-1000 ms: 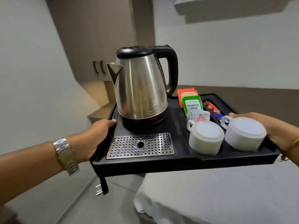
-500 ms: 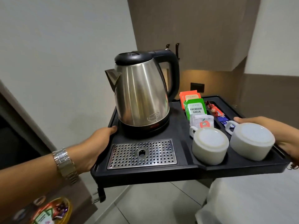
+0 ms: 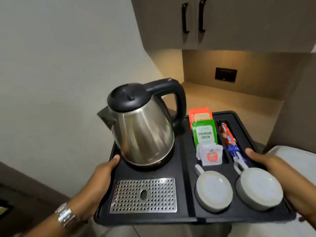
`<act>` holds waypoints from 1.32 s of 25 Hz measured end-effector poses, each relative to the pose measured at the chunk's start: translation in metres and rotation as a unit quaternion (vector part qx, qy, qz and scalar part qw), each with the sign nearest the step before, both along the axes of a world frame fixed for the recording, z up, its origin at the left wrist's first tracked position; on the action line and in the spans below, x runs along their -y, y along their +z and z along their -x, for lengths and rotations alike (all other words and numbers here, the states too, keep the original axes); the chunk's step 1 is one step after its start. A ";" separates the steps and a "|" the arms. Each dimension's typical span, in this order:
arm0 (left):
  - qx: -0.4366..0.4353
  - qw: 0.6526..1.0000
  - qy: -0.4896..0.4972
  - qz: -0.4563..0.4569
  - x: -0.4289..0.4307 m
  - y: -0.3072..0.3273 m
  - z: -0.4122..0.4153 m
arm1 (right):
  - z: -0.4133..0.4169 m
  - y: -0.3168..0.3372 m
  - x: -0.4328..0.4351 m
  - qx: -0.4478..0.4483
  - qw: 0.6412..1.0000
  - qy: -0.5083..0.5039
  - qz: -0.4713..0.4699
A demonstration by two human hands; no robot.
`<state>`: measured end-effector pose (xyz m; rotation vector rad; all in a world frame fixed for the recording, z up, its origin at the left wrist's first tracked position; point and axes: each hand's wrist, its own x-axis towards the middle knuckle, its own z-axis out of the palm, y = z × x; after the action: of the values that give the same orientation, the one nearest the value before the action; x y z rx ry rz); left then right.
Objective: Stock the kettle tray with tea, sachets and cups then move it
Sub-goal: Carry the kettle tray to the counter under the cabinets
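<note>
I hold a black kettle tray (image 3: 184, 168) in the air. My left hand (image 3: 97, 183) grips its left edge, thumb on top. My right hand (image 3: 277, 173) grips its right edge. A steel kettle (image 3: 143, 132) with a black lid and handle stands on the tray's back left, behind a perforated metal drip plate (image 3: 143, 195). Orange tea packets (image 3: 200, 114), green tea packets (image 3: 205, 134) and white sachets (image 3: 211, 155) stand in the middle slot. Red and blue stick sachets (image 3: 229, 137) lie in the right slot. Two upturned white cups (image 3: 213, 189) (image 3: 259, 188) sit at the front right.
A wooden counter (image 3: 222, 98) lies just beyond the tray, under a wall cabinet (image 3: 222, 21) with two black handles. A dark wall panel (image 3: 225, 74) sits on the counter's back wall. A white wall is at the left and white bedding (image 3: 294, 159) at the right.
The view has turned and moved towards the counter and cabinet, which are now directly ahead and close. I see the tray more from above. Both hands keep their grip.
</note>
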<state>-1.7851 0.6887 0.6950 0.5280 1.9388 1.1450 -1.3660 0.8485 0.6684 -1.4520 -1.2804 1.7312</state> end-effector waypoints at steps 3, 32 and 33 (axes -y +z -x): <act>0.004 1.000 -0.008 0.006 -0.041 -0.035 0.017 | 0.022 -0.023 -0.019 0.022 0.998 -0.046 0.037; -0.218 0.906 -0.356 -0.070 -0.680 -0.141 0.138 | 0.169 -0.174 -0.432 0.187 0.913 -0.361 0.042; -0.197 0.910 -0.360 -0.062 -0.692 -0.142 0.131 | 0.164 -0.177 -0.440 0.184 0.912 -0.364 0.044</act>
<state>-1.9161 1.3803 0.5527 1.4928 1.7340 0.7040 -1.5302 1.2881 0.4916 -2.0390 -0.6632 1.0518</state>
